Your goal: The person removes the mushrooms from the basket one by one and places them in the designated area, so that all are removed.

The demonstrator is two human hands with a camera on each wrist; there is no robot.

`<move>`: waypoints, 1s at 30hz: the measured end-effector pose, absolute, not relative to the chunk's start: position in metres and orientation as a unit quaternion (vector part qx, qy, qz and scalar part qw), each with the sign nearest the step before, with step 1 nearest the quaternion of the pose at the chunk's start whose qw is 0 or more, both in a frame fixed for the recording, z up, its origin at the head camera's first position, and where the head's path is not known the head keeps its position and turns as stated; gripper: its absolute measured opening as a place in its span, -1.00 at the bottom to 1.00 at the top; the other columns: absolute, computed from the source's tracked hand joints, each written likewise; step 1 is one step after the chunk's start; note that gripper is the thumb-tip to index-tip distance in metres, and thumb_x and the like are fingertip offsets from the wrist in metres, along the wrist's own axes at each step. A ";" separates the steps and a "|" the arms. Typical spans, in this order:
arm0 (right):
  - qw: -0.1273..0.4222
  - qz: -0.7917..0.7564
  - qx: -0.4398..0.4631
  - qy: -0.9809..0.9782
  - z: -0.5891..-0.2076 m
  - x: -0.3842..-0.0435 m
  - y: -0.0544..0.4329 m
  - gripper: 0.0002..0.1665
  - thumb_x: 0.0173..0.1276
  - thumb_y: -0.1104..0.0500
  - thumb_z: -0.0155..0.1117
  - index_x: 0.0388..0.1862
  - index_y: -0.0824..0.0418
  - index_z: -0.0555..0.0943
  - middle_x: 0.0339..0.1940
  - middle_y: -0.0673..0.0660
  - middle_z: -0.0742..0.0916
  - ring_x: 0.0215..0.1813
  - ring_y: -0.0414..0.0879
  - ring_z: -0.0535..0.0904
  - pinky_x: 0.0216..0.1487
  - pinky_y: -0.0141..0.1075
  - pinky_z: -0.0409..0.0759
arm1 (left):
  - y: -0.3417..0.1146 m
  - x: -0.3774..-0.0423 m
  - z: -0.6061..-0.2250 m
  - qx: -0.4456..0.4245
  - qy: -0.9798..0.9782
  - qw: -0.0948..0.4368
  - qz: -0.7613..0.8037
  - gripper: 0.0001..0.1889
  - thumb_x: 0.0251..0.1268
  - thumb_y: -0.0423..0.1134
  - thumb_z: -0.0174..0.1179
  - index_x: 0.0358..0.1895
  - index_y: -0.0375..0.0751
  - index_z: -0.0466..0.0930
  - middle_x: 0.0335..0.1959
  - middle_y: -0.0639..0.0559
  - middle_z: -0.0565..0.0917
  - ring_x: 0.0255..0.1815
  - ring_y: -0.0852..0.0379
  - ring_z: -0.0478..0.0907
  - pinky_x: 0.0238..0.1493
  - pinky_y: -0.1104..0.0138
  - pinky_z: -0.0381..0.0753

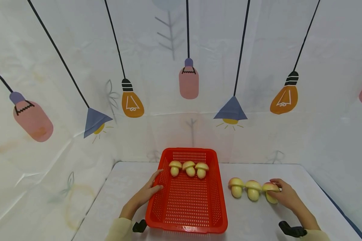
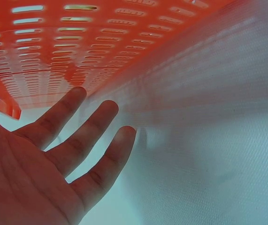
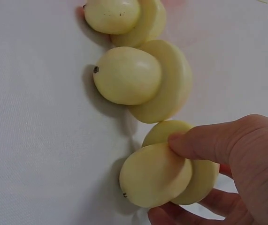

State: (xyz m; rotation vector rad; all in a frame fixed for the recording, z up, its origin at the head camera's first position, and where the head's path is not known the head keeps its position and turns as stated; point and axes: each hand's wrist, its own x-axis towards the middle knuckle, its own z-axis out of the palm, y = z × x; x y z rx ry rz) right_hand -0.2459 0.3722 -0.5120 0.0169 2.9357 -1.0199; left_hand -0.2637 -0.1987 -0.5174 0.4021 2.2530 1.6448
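Note:
On the left side of the red plastic basket [image 1: 222, 207], my left hand [image 1: 146, 192] rests at the rim. In the left wrist view three fingers [image 2: 84, 143] of that hand stretch out straight and spread beside the basket's slotted wall [image 2: 72, 37]. The thumb is mostly hidden there. My right hand [image 1: 285, 195] pinches a yellow toy mushroom [image 1: 270, 188] at the right end of a row, thumb on one side and fingers round the other. Left of it lie two like mushrooms, a middle one [image 1: 253, 190] and an outer one [image 1: 236, 186].
Inside the basket, near its far end, three toy mushrooms [image 1: 189, 168] lie side by side. Basket and row both lie on a white table [image 1: 123, 177]. Behind it hangs a pale wall sheet [image 1: 157, 130] printed with lamps and bulbs.

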 end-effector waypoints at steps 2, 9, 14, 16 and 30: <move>0.016 -0.328 0.004 0.945 -0.512 -0.246 0.372 -0.24 0.35 0.08 0.42 0.30 0.57 0.39 0.19 0.71 0.53 0.23 0.61 0.46 0.03 0.19 0.63 | -0.199 -0.264 -0.518 0.141 0.790 0.160 0.574 -0.29 0.57 -0.18 -0.02 0.66 0.11 -0.12 0.54 -0.35 0.15 0.20 -0.15 0.51 0.17 0.02 0.66; 0.010 -0.329 -0.006 0.944 -0.513 -0.244 0.372 -0.26 0.35 0.12 0.42 0.28 0.59 0.39 0.16 0.71 0.55 0.18 0.57 0.51 0.00 0.16 0.63 | -0.198 -0.265 -0.520 0.140 0.792 0.159 0.573 -0.29 0.57 -0.18 -0.02 0.66 0.12 -0.11 0.53 -0.36 0.16 0.20 -0.15 0.51 0.16 0.00 0.66; 0.020 -0.325 -0.001 0.946 -0.514 -0.244 0.372 -0.26 0.37 0.10 0.41 0.29 0.58 0.37 0.18 0.71 0.53 0.19 0.57 0.51 0.02 0.18 0.62 | -0.199 -0.265 -0.520 0.139 0.792 0.159 0.573 -0.30 0.57 -0.19 -0.03 0.66 0.10 -0.11 0.54 -0.36 0.15 0.20 -0.15 0.50 0.17 0.02 0.64; 0.021 -0.325 0.001 0.945 -0.514 -0.244 0.372 -0.25 0.37 0.10 0.41 0.30 0.58 0.37 0.18 0.71 0.53 0.19 0.56 0.51 0.02 0.18 0.62 | -0.199 -0.264 -0.520 0.140 0.792 0.158 0.572 -0.29 0.57 -0.19 -0.03 0.66 0.09 -0.11 0.55 -0.36 0.13 0.21 -0.15 0.49 0.17 0.02 0.64; 0.024 -0.339 -0.002 0.941 -0.508 -0.241 0.373 -0.19 0.36 0.07 0.41 0.35 0.57 0.33 0.22 0.74 0.49 0.22 0.62 0.48 0.03 0.18 0.65 | -0.199 -0.262 -0.516 0.145 0.791 0.153 0.574 -0.28 0.57 -0.19 -0.03 0.67 0.04 -0.14 0.56 -0.39 0.09 0.26 -0.20 0.46 0.17 -0.04 0.64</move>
